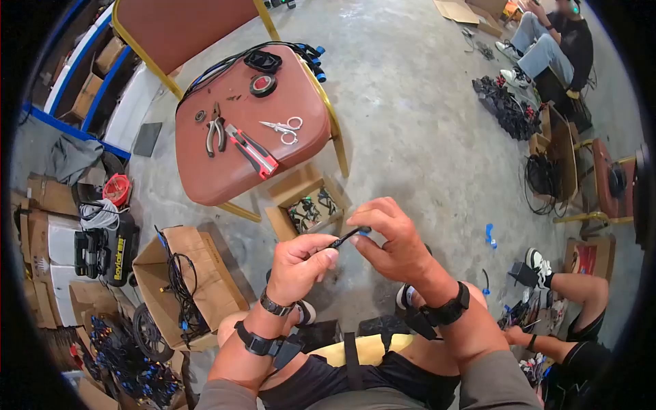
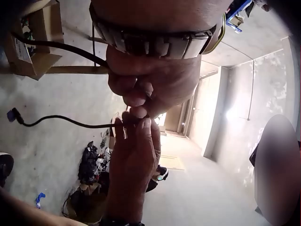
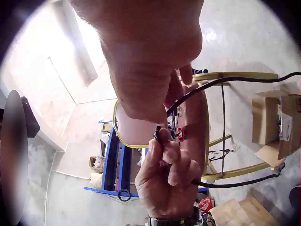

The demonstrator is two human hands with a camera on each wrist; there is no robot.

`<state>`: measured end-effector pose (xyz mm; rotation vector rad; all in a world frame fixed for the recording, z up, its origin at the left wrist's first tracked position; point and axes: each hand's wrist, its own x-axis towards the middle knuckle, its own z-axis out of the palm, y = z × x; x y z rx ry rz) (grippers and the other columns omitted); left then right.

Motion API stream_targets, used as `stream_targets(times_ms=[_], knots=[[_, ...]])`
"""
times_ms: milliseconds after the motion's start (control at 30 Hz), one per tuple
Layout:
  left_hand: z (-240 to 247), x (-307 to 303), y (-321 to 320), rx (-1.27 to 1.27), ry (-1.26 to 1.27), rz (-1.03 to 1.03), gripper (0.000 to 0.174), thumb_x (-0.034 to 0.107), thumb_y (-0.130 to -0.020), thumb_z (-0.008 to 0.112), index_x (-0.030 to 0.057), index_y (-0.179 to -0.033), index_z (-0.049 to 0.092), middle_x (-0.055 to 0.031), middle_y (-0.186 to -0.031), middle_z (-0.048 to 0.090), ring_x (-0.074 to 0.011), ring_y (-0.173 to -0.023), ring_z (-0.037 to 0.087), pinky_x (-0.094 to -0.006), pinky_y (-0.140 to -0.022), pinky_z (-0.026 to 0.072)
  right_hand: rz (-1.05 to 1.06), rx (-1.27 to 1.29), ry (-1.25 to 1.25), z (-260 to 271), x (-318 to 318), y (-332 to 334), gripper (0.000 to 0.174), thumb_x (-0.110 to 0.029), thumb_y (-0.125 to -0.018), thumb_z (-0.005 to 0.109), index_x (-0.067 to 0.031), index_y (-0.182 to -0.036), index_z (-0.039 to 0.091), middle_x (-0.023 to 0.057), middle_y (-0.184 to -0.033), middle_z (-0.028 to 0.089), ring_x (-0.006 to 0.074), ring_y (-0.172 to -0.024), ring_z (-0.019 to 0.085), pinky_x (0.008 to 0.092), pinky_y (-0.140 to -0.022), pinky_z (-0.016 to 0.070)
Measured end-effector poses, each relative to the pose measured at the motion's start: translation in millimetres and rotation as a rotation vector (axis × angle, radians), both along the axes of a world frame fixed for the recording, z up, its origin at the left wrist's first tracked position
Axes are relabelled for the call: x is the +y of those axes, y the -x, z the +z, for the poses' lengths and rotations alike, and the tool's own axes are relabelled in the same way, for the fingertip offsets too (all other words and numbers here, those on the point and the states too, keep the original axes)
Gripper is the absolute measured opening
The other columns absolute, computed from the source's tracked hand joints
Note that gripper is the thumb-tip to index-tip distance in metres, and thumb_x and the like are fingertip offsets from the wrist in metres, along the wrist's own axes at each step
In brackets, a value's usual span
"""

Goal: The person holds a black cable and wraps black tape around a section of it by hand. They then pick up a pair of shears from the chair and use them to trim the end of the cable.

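Note:
A black cable (image 1: 346,238) spans the short gap between my two hands, in front of my body. My left hand (image 1: 301,263) pinches it between thumb and curled fingers. On the other side my right hand (image 1: 393,242) holds the cable with thumb and fingertips. From the left wrist view, two black lengths of cable (image 2: 61,118) trail away from the hands, one ending in a small dark connector (image 2: 14,115). The right wrist view shows a dark cable tip (image 3: 157,131) at the left hand's fingertips. Fingers hide the stretch of cable within each grip.
A brown chair (image 1: 198,171) bears pliers (image 1: 216,130), a red utility knife (image 1: 251,150), scissors (image 1: 283,128) and tape (image 1: 262,85). Below stands a small box (image 1: 280,222) of connectors. Left is a carton (image 1: 219,287) with cables. Other people sit at right.

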<state>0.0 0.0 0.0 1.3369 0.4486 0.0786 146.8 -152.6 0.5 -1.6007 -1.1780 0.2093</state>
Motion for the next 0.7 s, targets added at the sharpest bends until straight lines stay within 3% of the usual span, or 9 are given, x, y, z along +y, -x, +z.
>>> stream_targets(times_ms=[100,200,267,500,567,700], knots=[[-3,-4,-1,0.003,-0.003,0.042,0.022,0.008,-0.089,0.065,-0.0015,-0.109,0.067,-0.0061,-0.072,0.065,-0.0069,-0.053,0.051,-0.0207,-0.047,0.0406,-0.082,0.024,-0.009,0,-2,4,0.028,0.002,-0.073,0.069,-0.0071,-0.099,0.062,0.012,-0.091,0.062,0.0303,-0.086,0.06,0.0373,-0.072,0.0496],[-2,-6,-3,-0.025,0.026,0.064,0.023,0.007,-0.089,0.065,-0.0017,-0.111,0.066,-0.0056,-0.072,0.065,-0.0065,-0.054,0.053,-0.0199,-0.048,0.0411,-0.063,0.139,-0.006,-6,0,10,0.027,0.003,-0.074,0.067,-0.0055,-0.098,0.061,0.0102,-0.085,0.063,0.0274,-0.076,0.061,0.0349,-0.067,0.05],[-3,-8,-5,0.021,0.011,0.071,0.026,0.008,-0.089,0.065,-0.0016,-0.113,0.065,-0.0065,-0.075,0.067,-0.0069,-0.055,0.055,-0.0195,-0.049,0.0431,-0.068,0.094,-0.029,-10,2,10,0.032,0.007,-0.076,0.067,-0.0049,-0.104,0.06,0.0064,-0.083,0.063,0.016,-0.072,0.06,0.0271,-0.062,0.0495],[-7,-19,-9,0.027,0.078,0.085,0.028,0.004,-0.089,0.066,-0.0012,-0.116,0.064,-0.0087,-0.082,0.069,-0.0095,-0.058,0.06,-0.0219,-0.052,0.0491,-0.099,0.175,-0.006,-11,2,11,0.03,0.005,-0.079,0.066,-0.0042,-0.107,0.059,0.006,-0.081,0.063,0.0134,-0.071,0.062,0.0254,-0.062,0.0507],[-11,-24,-8,0.003,0.048,0.088,0.029,0.004,-0.09,0.063,0.0029,-0.119,0.065,-0.0041,-0.084,0.069,-0.0066,-0.061,0.059,-0.0215,-0.053,0.048,-0.088,0.198,0.03,-10,0,10,0.03,0.005,-0.08,0.066,-0.0041,-0.108,0.059,0.0055,-0.082,0.064,0.0124,-0.071,0.062,0.0247,-0.062,0.0507],[-15,-27,-7,-0.041,0.027,0.106,0.03,0.003,-0.09,0.064,0.0035,-0.12,0.065,-0.0036,-0.084,0.069,-0.0059,-0.061,0.058,-0.0213,-0.053,0.0481,-0.076,0.323,0.079,-8,-2,12,0.03,0.005,-0.081,0.065,-0.0034,-0.109,0.059,0.0052,-0.083,0.065,0.0104,-0.072,0.062,0.0241,-0.062,0.0506]])
